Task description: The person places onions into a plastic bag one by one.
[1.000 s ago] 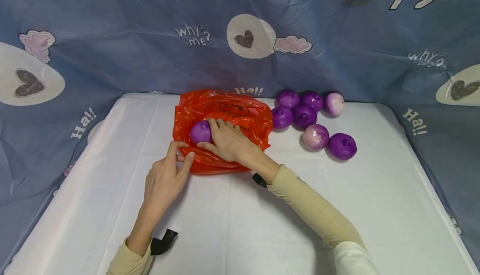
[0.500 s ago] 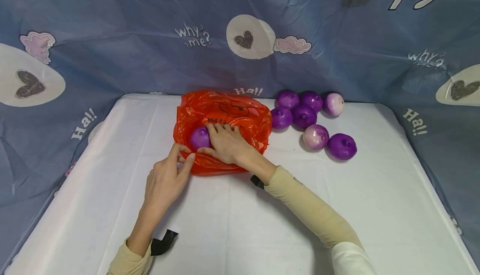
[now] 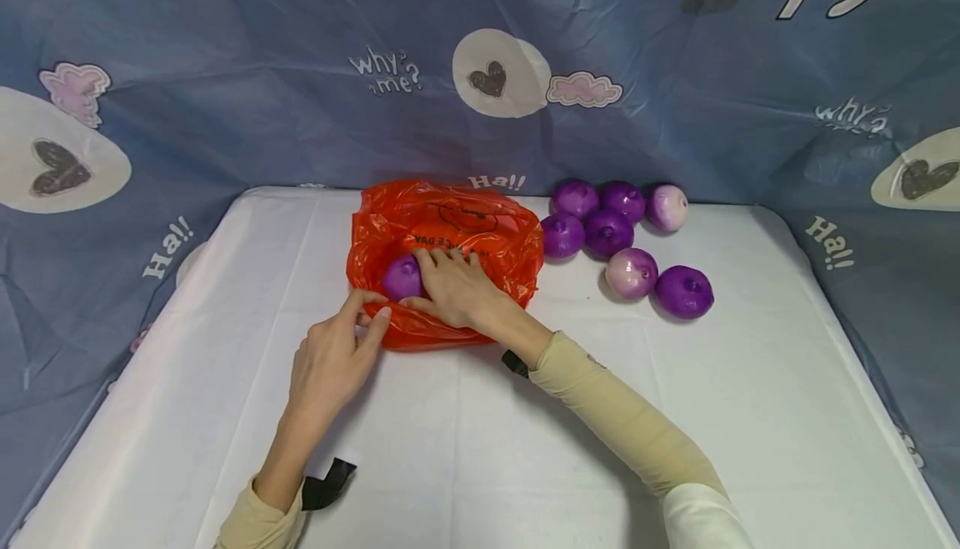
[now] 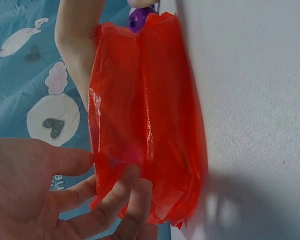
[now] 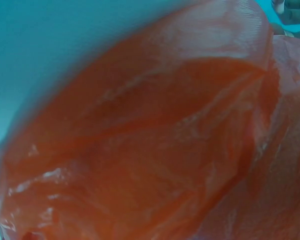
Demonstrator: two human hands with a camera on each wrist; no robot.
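Observation:
A red plastic bag (image 3: 517, 237) lies on the white table with its mouth spread, and a purple onion (image 3: 402, 276) sits inside the mouth at the left. My right hand (image 3: 453, 286) reaches into the bag and grips this onion from its right side, thumb below and fingers above. At the bag's near left rim my left hand (image 3: 330, 357) pinches the plastic between thumb and fingers. In the left wrist view the left fingertips (image 4: 135, 187) lie against the bag's side. The right wrist view is filled by red plastic, which hides the right hand and the onion.
Several purple onions (image 3: 609, 232) cluster right of the bag, some touching. A paler onion (image 3: 632, 274) and a dark one (image 3: 684, 292) lie a little nearer. Behind the table (image 3: 525, 466) hangs a blue printed cloth (image 3: 300, 132).
My right hand and the onion have sunk slightly down and nearer into the bag. The left hand has shifted a little at the rim. The other onions have not moved.

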